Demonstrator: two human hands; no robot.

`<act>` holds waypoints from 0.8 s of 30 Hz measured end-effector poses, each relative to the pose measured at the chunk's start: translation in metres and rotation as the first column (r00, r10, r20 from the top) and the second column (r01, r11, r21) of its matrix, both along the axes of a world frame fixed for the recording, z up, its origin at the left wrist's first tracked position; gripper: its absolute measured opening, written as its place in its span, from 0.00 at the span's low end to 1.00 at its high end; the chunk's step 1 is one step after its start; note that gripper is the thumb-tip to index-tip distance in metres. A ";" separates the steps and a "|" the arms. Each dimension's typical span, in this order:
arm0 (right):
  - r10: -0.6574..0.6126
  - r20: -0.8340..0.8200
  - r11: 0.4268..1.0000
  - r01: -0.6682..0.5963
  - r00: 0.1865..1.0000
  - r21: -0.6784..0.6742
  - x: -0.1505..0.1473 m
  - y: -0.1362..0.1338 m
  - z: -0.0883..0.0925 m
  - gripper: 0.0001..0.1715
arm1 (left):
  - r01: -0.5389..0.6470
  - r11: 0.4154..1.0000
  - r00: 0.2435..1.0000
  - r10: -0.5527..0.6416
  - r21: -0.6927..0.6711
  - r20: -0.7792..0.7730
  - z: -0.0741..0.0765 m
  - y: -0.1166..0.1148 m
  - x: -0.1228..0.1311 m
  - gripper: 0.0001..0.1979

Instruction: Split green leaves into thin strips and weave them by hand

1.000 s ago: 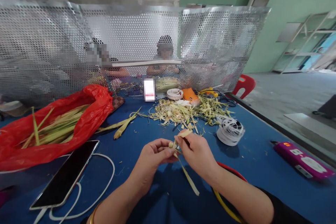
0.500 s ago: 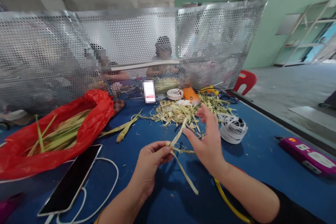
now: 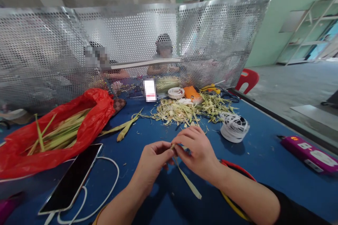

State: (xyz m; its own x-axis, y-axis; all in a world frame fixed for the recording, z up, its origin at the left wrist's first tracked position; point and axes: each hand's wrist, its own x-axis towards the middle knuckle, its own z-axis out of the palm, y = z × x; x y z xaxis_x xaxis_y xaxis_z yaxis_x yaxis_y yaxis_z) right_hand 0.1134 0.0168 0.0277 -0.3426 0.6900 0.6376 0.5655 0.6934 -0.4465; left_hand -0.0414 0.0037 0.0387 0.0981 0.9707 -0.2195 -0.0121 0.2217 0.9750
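Pale, dry leaf strips (image 3: 190, 182) hang from between my hands, one long end pointing down toward me. My left hand (image 3: 154, 158) pinches their gathered top between thumb and forefinger. Close against it, my right hand (image 3: 196, 149) has its thumb and fingers closed on the same strips, just to the right of the left fingertips. The fingers hide most of the join. Beyond the hands lies a heap of leaf scraps (image 3: 174, 112). On the left, a red plastic bag (image 3: 99, 100) holds long green and yellow leaves (image 3: 66, 130).
A phone (image 3: 71, 179) with a white cable lies at left. Red-and-yellow handled pliers (image 3: 239, 168) are partly under my right forearm. To the right are a white strip coil (image 3: 233, 130) and a purple device (image 3: 307, 154). A perforated metal screen (image 3: 132, 35) stands behind; people sit beyond it.
My right hand has moved left and down from an open pose and closed on the strips beside my left hand. My left hand keeps its pinch in nearly the same place.
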 end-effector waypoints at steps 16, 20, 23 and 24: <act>0.026 0.012 0.993 -0.027 1.000 0.117 0.019 0.016 0.006 0.14 | -0.058 0.993 0.981 0.075 -0.101 0.177 0.006 0.003 -0.008 0.10; 0.031 0.368 0.937 -0.155 0.929 0.313 0.027 0.020 0.013 0.19 | -0.075 0.982 0.927 0.133 -0.176 0.351 0.004 0.007 -0.013 0.09; 0.130 0.378 0.905 -0.265 0.917 0.332 0.024 0.013 0.015 0.18 | -0.101 0.973 0.911 0.174 -0.206 0.374 0.001 0.009 -0.014 0.09; 0.165 0.357 0.897 -0.290 0.919 0.333 0.022 0.010 0.016 0.17 | -0.110 0.973 0.911 0.180 -0.202 0.371 0.000 0.009 -0.014 0.09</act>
